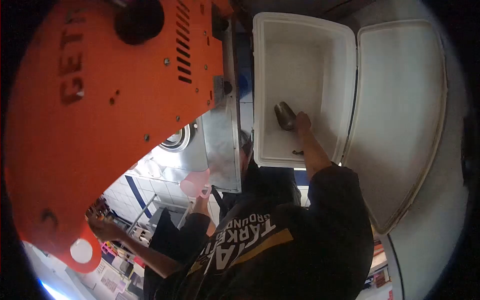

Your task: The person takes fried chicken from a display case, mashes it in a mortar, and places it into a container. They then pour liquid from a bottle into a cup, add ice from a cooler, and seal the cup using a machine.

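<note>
My right hand point(303, 121) grips a metal scoop point(285, 116) by its handle end, deep inside a white chest point(260, 90). The scoop lies against the chest's pale inner wall, and a small dark curved piece point(298, 152) shows near the lower rim. Stretched out to the lower left, my left hand point(104, 229) is at the lower edge of a large orange machine point(125, 85). A rounded red-orange part point(95, 255) with a round opening is beside it. I cannot tell whether the fingers of this hand hold anything.
The chest's lid point(400, 110) stands open to the right. A metal counter point(220, 145) runs between machine and chest. Near its edge, another person's hand point(201, 204) holds a pink jug point(194, 184). Behind are white tiles point(172, 191) and cluttered shelves.
</note>
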`<state>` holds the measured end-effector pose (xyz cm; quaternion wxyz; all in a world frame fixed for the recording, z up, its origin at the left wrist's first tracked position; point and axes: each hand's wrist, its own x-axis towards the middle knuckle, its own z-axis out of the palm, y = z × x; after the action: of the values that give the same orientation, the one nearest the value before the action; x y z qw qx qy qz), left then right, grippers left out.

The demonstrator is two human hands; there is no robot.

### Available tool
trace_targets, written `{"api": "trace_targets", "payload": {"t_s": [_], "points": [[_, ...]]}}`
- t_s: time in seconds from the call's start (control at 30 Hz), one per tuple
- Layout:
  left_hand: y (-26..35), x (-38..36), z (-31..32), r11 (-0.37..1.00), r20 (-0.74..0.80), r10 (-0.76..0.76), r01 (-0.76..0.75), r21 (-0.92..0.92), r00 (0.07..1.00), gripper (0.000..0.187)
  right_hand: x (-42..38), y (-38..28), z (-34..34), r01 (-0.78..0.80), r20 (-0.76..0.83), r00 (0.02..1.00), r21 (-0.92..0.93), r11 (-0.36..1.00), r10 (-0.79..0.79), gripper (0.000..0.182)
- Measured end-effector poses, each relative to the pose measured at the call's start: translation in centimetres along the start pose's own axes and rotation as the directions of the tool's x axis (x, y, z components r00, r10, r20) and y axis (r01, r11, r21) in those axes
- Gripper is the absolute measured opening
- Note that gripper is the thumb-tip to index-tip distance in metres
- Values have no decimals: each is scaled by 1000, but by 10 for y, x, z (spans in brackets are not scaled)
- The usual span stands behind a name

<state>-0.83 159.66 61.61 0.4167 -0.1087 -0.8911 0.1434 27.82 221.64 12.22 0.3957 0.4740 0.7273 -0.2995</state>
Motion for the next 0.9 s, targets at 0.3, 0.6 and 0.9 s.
{"api": "trace_targets", "payload": {"t_s": [0.3,0.6,0.9], "points": [[69,-138,-10,720,360,-564,656,-225,743,37,33,12,-56,219,-673,730,61,974,-122,49],[105,-126,-17,669,493,-491,673,-315,718,58,81,-72,-134,190,-723,685,299,935,92,48],[93,-151,-4,312,612,-640,886,-344,464,47,84,-87,-122,286,-582,708,-282,916,-400,43]]}}
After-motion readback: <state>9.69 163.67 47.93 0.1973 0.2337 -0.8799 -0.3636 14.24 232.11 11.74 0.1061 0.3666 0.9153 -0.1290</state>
